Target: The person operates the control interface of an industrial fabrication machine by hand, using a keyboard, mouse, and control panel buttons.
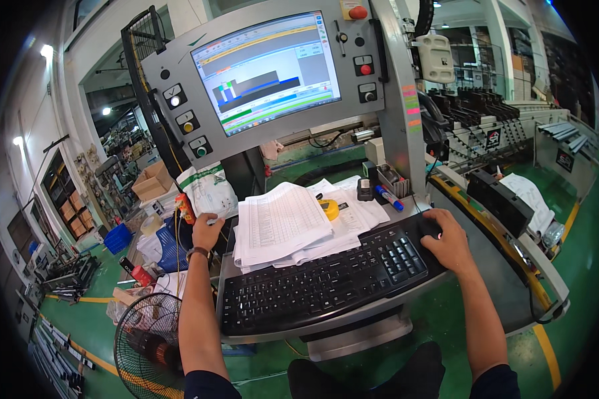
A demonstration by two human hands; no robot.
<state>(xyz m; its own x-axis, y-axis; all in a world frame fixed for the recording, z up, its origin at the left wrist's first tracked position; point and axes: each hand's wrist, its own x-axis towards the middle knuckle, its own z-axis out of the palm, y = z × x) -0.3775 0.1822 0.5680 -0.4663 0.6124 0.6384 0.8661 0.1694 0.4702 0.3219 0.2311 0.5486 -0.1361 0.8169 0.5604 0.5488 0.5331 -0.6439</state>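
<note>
My right hand [447, 241] is curled over a dark computer mouse [430, 227] at the right end of the keyboard shelf. My left hand [207, 231] rests by the shelf's left side, fingers a little apart, with nothing visible in it. An orange-red bottle [185, 209] stands just beyond it. Between my hands lies a black keyboard [326, 282], with a stack of printed sheets [279, 223] overlapping its far edge. A yellow tape measure [328, 209] sits on the papers. Above them, a machine control panel holds a lit screen [266, 73] showing coloured bars.
A blue marker [389, 198] and a small black device [365, 189] lie behind the papers. A white bag [208, 189] is at the left. Below my left forearm stands a black wire-caged fan [150, 342]. A yellow-edged machine rail [489, 243] runs along the right.
</note>
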